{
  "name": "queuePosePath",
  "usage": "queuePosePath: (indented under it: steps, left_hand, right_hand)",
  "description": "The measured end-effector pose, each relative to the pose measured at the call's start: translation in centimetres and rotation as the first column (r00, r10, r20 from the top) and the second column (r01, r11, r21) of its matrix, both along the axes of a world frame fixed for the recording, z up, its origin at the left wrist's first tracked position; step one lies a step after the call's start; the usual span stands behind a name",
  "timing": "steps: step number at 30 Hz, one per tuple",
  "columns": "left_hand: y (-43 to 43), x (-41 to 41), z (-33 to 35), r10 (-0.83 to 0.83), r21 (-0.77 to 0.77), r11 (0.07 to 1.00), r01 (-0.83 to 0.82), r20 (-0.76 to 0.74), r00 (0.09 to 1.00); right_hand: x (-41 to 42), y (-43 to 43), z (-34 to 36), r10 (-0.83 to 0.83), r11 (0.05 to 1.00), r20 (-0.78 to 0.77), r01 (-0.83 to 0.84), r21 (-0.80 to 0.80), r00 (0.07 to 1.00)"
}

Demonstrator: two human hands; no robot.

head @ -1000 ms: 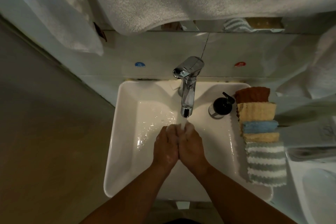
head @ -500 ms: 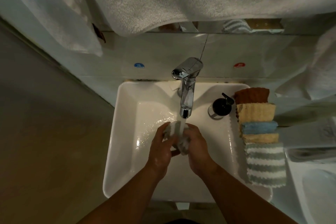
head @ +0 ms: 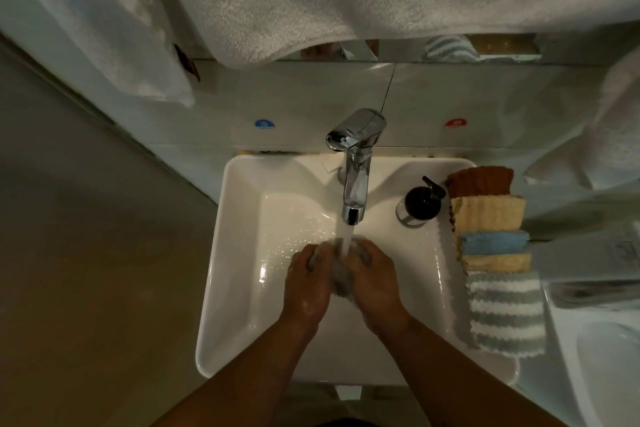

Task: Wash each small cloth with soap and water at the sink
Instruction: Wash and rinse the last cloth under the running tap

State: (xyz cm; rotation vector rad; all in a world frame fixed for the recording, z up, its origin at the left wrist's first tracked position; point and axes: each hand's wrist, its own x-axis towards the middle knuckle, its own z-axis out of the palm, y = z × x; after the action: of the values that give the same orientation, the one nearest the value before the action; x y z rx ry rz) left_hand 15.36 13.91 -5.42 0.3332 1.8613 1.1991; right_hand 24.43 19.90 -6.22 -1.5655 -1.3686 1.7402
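The left hand (head: pixel 306 282) and right hand (head: pixel 375 282) each curl around one bunched grey cloth (head: pixel 341 279), held over the sink (head: pixel 221 253) basin under the running water (head: pixel 346 239). Soaked, it likely handles limp, heavy and soap-slick, so grip gathered folds, not an edge. Count on the right rim: five folded cloths (head: pixel 495 242) in a row, one soap dispenser (head: pixel 420 201) beside them; beyond, one faucet (head: pixel 356 163).

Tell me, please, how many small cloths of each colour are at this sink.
Brown cloth: 1
Yellow cloths: 2
Blue cloth: 1
Grey-and-white striped cloth: 1
Greyish cloth, held by left hand and right hand: 1
Total: 6
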Motion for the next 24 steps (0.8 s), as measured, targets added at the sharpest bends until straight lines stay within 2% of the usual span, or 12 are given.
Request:
queuePosePath:
  steps: [2,3,6,9,11,13,15,17,19,21,22,24]
  left_hand:
    - [-0.2,0.5,0.5,0.019,0.111,0.993,-0.043,0.211,0.977]
    - [-0.3,0.7,0.7,-0.015,0.157,0.987,-0.022,0.229,0.973]
    - [-0.3,1.2,0.1,-0.089,0.106,0.990,0.089,-0.009,0.996]
    - [0.3,0.7,-1.1,-0.043,-0.031,0.999,0.037,-0.237,0.970]
    - [0.4,0.0,-1.4,0.043,-0.053,0.997,-0.058,-0.248,0.968]
    - [0.3,-0.5,-1.6,0.139,-0.070,0.986,-0.152,-0.171,0.975]
    - [0.3,-1.0,-1.5,0.179,-0.074,0.980,-0.183,-0.063,0.982]
    - [0.2,-0.7,-0.9,0.151,0.007,0.988,-0.153,0.128,0.980]
    - [0.1,-0.1,-0.6,0.070,0.082,0.993,-0.089,0.212,0.975]
    - [0.0,0.4,-0.7,-0.027,0.067,0.998,0.017,0.143,0.989]
    - [0.1,0.5,-1.0,-0.107,0.025,0.994,0.106,0.028,0.994]
    - [0.3,0.4,-1.7,-0.162,-0.089,0.985,0.150,-0.139,0.977]
  right_hand:
    - [-0.4,-0.1,-0.2,-0.037,0.998,0.139,0.031,0.050,0.990]
    - [-0.8,-0.1,0.2,-0.057,0.998,0.154,0.054,0.019,0.986]
    - [-1.0,-0.1,0.8,-0.104,0.987,0.073,0.112,-0.115,0.992]
    - [-0.1,-0.1,0.9,0.000,0.990,-0.055,-0.007,-0.143,0.998]
    - [0.6,-0.4,0.9,0.093,0.980,-0.201,-0.125,-0.155,0.975]
    - [0.9,-0.5,0.8,0.131,0.984,-0.278,-0.160,-0.084,0.952]
    - [0.9,-0.7,0.4,0.148,0.989,-0.225,-0.141,0.047,0.963]
    - [0.8,-0.6,-0.3,0.130,0.986,-0.083,-0.119,0.118,0.988]
    - [0.4,-0.3,-0.8,0.131,0.977,0.101,-0.145,0.153,0.986]
    - [0.0,0.1,-1.0,0.177,0.957,0.289,-0.233,0.173,0.941]
    - [-0.2,0.3,-0.9,0.187,0.951,0.349,-0.259,0.171,0.918]
    - [-0.4,0.4,-0.5,0.184,0.954,0.300,-0.244,0.175,0.936]
